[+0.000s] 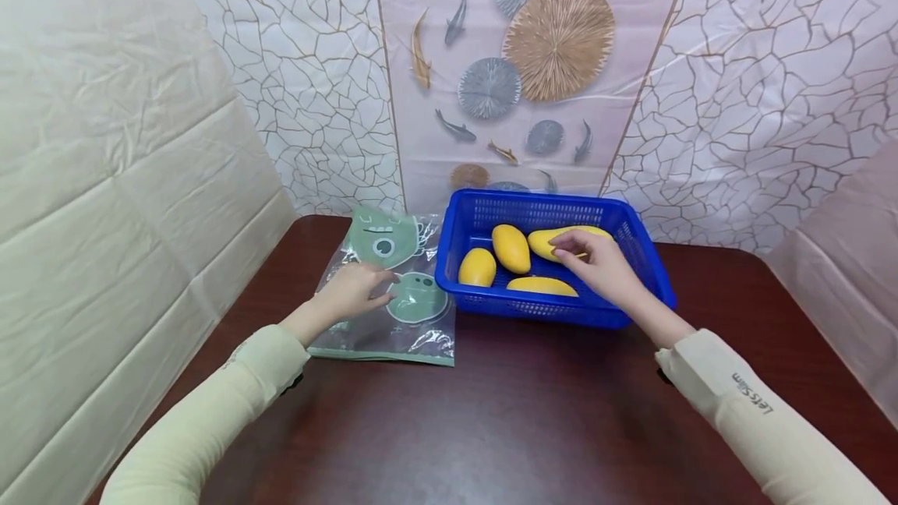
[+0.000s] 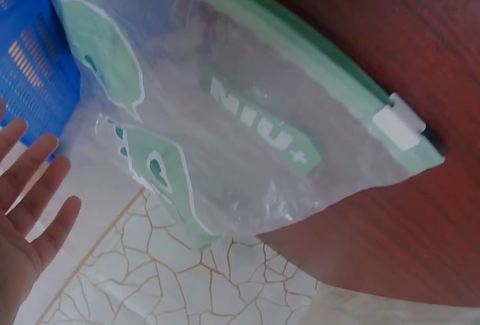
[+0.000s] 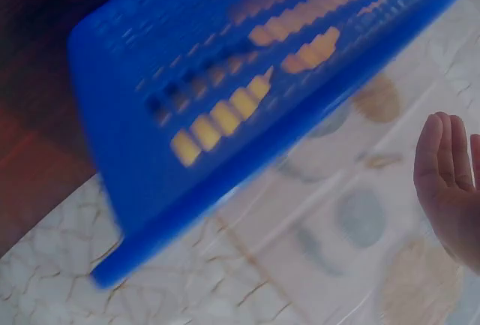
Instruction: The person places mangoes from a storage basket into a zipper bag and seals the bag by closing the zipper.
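A blue plastic basket (image 1: 540, 310) holds several yellow mangoes (image 1: 511, 248). Over its right half is my right hand (image 1: 596, 262), close to the long mango (image 1: 543, 242) at the back; whether it touches that fruit I cannot tell. In the right wrist view the same hand (image 3: 451, 182) has loosely bent fingers and holds nothing. To the basket's left lies a clear zip bag (image 1: 382, 337) with green cartoon prints. My left hand (image 1: 354, 291) hovers above it, fingers spread and relaxed. A white slider (image 2: 400, 122) sits on the bag's green zip edge in the left wrist view.
The dark red-brown table (image 1: 491, 427) extends in front of the basket and bag. Behind them rises a patterned backdrop (image 1: 323, 84) with crackle lines and fish prints. Pale cloth (image 1: 140, 201) slopes along the left side, with more cloth on the right.
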The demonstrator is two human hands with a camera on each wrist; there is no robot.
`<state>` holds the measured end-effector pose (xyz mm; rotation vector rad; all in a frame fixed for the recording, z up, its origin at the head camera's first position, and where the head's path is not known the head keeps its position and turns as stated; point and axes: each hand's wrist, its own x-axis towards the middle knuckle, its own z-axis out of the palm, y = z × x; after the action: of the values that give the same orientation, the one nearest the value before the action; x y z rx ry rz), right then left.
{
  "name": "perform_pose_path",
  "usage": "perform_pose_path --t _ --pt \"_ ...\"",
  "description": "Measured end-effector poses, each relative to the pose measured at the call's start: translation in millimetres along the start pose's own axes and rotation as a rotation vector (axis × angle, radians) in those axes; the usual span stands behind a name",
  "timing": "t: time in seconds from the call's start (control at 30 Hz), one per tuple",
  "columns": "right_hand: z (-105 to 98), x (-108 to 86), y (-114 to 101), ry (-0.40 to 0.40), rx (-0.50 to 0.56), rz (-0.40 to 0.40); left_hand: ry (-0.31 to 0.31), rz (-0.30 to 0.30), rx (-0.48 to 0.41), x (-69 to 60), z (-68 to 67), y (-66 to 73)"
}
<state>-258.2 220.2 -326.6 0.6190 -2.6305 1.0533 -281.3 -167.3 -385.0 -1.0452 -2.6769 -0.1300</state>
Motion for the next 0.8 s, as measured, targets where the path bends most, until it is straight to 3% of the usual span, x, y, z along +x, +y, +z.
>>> perform_pose_path --t 0.2,0.43,0.6,0.8 --pt "23.3 -7.1 -16.0 -0.072 0.08 -0.055 -0.009 0.04 -0.017 -5.4 6.6 6.2" --pt "44.3 -15.1 -31.9 -0.164 0.101 -0.164 -0.13 0.106 -0.07 -13.1 15.7 9.5" --pt "59.8 -24.4 -47.5 -0.248 0.106 -0.231 -0.218 0.101 -0.135 -21.6 19.7 10.9" --pt "78.5 -31.6 -56.6 -0.338 0.106 -0.283 -0.252 0.15 -0.115 -26.9 26.7 11.2"
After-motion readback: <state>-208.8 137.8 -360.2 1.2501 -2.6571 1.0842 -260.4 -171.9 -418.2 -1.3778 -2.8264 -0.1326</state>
